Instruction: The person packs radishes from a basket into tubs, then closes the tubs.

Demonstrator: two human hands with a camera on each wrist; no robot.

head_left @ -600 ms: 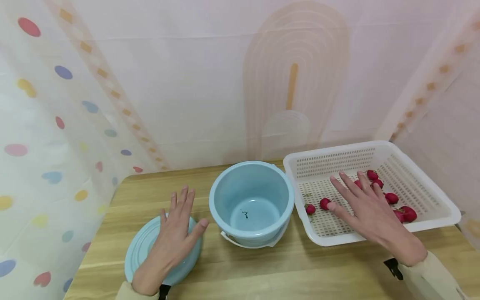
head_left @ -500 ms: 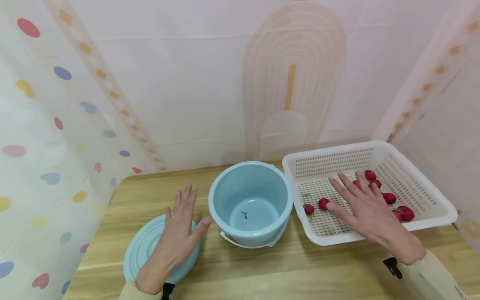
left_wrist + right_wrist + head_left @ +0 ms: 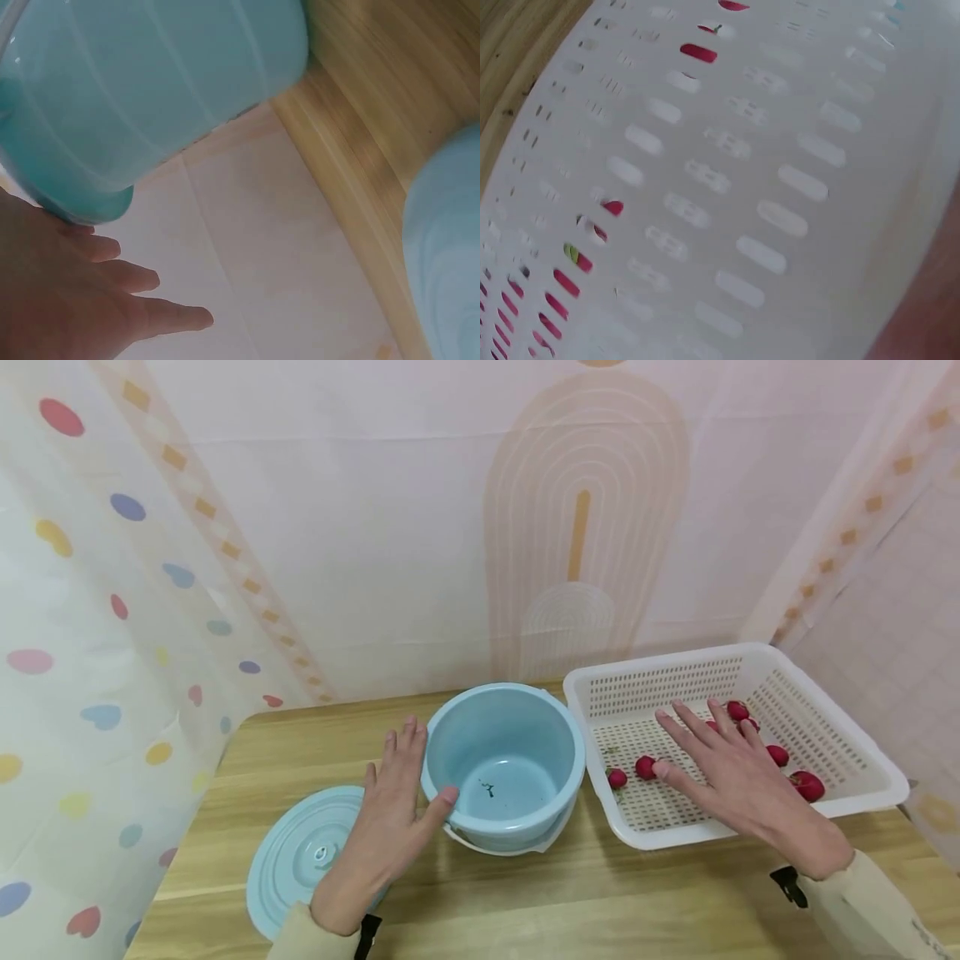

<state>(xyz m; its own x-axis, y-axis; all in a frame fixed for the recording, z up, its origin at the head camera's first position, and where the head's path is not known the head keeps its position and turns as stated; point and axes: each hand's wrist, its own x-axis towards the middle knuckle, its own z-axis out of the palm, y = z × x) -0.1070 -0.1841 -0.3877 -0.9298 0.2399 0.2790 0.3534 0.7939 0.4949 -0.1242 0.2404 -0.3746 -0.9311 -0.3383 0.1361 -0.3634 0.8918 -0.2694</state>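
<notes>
A light blue bucket (image 3: 502, 760) stands open in the middle of the wooden table (image 3: 525, 902), and its wall fills the top of the left wrist view (image 3: 150, 90). My left hand (image 3: 405, 777) lies with straight fingers against the bucket's left side, thumb on the wall. The bucket's round blue lid (image 3: 300, 852) lies flat to the left of that hand. My right hand (image 3: 697, 747) hovers flat with spread fingers over the white perforated basket (image 3: 840, 727). Several red radishes (image 3: 645, 767) lie in it, one beside my thumb. It holds nothing.
Patterned plastic sheeting (image 3: 375, 527) walls in the table at the back and on both sides. The basket's slotted wall (image 3: 727, 187) fills the right wrist view, with red showing through the slots. Bare table runs along the front edge.
My left hand has moved off the lid to the right and forward, up to the bucket's side. The right hand has stayed over the basket.
</notes>
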